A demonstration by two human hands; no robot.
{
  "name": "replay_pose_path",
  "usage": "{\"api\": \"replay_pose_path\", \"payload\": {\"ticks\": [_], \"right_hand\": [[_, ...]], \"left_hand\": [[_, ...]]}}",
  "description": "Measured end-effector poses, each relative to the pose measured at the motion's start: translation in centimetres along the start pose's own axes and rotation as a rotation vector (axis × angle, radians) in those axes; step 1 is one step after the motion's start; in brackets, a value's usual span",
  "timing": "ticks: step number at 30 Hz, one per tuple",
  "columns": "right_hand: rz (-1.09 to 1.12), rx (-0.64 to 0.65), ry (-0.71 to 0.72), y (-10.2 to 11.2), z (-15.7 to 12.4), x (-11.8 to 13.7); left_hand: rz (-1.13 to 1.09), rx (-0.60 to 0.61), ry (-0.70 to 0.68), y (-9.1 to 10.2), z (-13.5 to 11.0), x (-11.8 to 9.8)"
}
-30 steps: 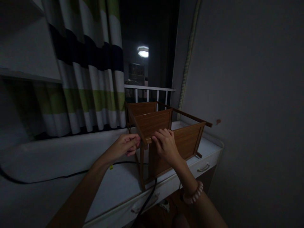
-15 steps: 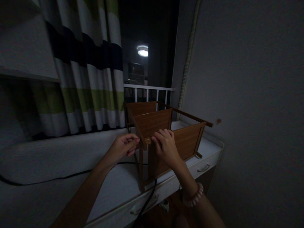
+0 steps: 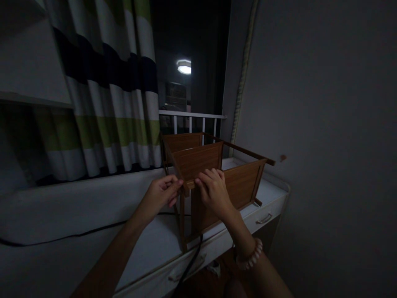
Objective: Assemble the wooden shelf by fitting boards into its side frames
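Observation:
A brown wooden shelf rack (image 3: 242, 184) lies on its side on a white desk (image 3: 149, 244), its shelf boards standing upright. My right hand (image 3: 214, 192) has its fingers bent over the top edge of the nearest board, close to the corner, and grips it. On the other side of that corner, my left hand (image 3: 163, 192) is closed in a pinch with the thumb and fingertips against the frame bar. Whatever it may hold between them is too small and dark to make out. A beaded bracelet (image 3: 251, 254) circles my right wrist.
A black cable (image 3: 102, 229) runs across the desk behind the rack and hangs over the front edge. Drawers with handles (image 3: 263, 219) line the desk front. A striped curtain (image 3: 124, 124) and white railing (image 3: 192, 114) stand behind; a wall (image 3: 325, 124) rises at right.
The view has shifted slightly, so everything sits a little further left. Both hands stay at the same corner of the rack, with hardly any change in the fingers.

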State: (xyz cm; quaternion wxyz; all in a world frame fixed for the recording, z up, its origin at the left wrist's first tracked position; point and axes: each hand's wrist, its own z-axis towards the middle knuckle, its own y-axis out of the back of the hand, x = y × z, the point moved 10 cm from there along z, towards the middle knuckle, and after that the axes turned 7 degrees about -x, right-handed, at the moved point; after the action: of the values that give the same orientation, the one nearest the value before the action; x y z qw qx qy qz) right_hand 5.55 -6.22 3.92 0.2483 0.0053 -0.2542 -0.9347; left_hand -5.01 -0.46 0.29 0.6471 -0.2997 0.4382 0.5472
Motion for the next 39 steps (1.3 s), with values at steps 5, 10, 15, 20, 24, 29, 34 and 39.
{"api": "replay_pose_path", "payload": {"ticks": [5,10,15,20,24,29,34,39], "right_hand": [[0.003,0.0,0.005,0.0,0.0,0.0],[0.002,0.003,0.0,-0.1,-0.1,0.0],[0.004,-0.004,0.005,-0.1,0.0,0.0],[0.0,-0.01,0.011,-0.2,-0.1,0.1],[-0.003,-0.006,0.008,-0.3,-0.2,0.0],[-0.009,-0.014,0.013,-0.3,-0.2,-0.1],[-0.014,0.015,-0.002,-0.5,-0.2,-0.1],[0.1,0.073,0.045,0.1,-0.2,0.8]], "left_hand": [[-0.149,0.007,0.15,-0.3,0.7,2.3],[-0.185,0.04,0.154,-0.3,0.7,2.8],[-0.186,0.076,0.151,-0.4,0.5,2.8],[-0.137,0.071,0.14,-0.2,0.8,2.9],[-0.094,0.002,0.075,0.6,1.3,2.5],[-0.209,0.015,0.097,0.0,1.0,2.6],[-0.324,0.057,0.254,-1.3,-0.1,4.4],[-0.291,0.042,0.202,-1.0,-0.3,4.7]]}}
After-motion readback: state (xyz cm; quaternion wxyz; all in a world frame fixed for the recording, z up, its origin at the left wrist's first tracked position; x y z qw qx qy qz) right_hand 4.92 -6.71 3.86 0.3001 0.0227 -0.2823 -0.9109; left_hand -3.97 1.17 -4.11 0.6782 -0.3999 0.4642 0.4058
